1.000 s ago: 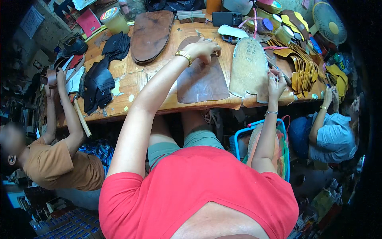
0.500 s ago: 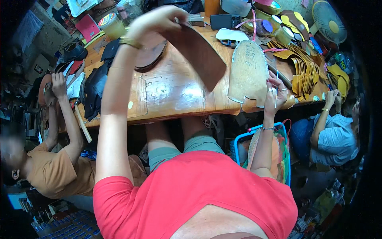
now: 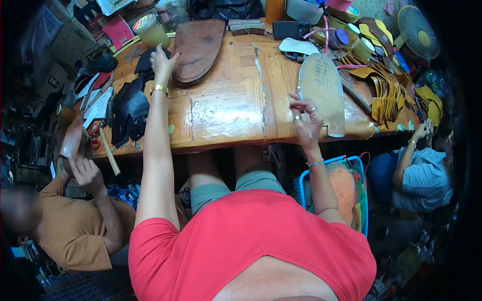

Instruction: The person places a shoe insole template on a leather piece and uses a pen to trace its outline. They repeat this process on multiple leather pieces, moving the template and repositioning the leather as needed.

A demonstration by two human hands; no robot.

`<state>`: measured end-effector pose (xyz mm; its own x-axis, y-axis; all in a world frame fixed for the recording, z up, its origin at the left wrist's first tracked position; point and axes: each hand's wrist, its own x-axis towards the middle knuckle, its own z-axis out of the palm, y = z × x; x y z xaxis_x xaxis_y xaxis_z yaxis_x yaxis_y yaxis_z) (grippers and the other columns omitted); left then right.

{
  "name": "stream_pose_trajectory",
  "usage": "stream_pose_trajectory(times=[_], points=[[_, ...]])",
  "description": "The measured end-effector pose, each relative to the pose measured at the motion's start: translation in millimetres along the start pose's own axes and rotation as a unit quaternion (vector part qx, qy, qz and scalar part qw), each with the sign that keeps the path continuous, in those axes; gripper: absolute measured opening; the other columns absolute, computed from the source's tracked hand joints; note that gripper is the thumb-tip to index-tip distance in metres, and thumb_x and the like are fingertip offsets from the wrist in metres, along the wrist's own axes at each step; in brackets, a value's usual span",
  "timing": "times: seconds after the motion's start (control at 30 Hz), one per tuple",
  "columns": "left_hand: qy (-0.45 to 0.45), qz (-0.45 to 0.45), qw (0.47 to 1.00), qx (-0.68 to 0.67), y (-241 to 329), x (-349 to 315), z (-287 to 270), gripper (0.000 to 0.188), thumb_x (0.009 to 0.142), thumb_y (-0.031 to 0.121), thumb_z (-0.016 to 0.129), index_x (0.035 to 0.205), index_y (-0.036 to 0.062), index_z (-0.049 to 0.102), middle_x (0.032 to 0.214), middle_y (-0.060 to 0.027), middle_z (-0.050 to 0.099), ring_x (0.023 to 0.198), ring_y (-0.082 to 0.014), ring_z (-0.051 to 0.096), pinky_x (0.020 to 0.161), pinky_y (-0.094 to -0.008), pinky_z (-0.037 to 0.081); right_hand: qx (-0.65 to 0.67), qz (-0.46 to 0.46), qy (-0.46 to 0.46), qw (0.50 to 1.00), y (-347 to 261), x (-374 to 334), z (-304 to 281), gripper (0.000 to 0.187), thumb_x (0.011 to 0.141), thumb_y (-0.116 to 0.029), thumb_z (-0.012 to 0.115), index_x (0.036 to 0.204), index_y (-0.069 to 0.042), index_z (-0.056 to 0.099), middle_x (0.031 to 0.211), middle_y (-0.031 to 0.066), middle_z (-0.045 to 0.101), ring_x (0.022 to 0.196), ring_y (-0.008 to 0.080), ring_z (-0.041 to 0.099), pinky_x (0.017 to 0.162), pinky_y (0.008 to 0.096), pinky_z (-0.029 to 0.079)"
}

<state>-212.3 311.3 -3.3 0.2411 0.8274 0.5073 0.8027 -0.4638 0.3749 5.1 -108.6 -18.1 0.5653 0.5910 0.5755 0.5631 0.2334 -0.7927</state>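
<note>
Brown leather pieces lie stacked at the far side of the table, rounded at the near end. Beside their left edge is my left hand, fingers apart and holding nothing; whether a fingertip touches the leather I cannot tell. A thin white pen-like stick is held upright between the fingers of my right hand. That hand hovers by the left edge of a pale, round-topped template with handwriting and a dotted edge.
Black leather scraps and a wooden-handled hammer lie left. Yellow-brown leather pieces are stacked right, beside a dark rod. A phone and jars stand behind. Co-workers sit on both sides; a blue-rimmed basket stands below.
My left hand has laid the brown leather piece on the far stack, let go and moved left. My right hand with the stick has shifted left, off the template. The left co-worker's hands moved nearer.
</note>
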Motion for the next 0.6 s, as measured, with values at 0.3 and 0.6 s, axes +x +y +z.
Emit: stream_pose_trajectory(times=[0.3,0.6], points=[[0.287,0.118,0.923,0.228,-37,-113,-245,0.067,0.074,0.045,0.076,0.133,0.0228,0.052,0.138,-0.0126,0.044,0.131,-0.0406,0.033,0.106,-0.059,0.027,-0.003,0.059,-0.131,0.99,2,-15,50,0.018,0.094,-0.013,0.057,0.099,0.001,0.066,0.097,0.0157,0.069,0.078,0.0195,0.067,0.07,0.0314,0.051],[-0.076,-0.147,0.974,0.156,-118,-167,-288,0.086,0.071,0.054,0.076,0.135,0.0057,0.046,0.122,-0.0257,0.056,0.119,-0.0381,0.052,0.1,-0.0481,0.039,0.032,0.043,-0.12,0.991,25,-21,59,0.029,0.099,-0.022,0.048,0.103,0.001,0.066,0.089,0.0166,0.069,0.084,0.025,0.068,0.074,0.0334,0.05]])
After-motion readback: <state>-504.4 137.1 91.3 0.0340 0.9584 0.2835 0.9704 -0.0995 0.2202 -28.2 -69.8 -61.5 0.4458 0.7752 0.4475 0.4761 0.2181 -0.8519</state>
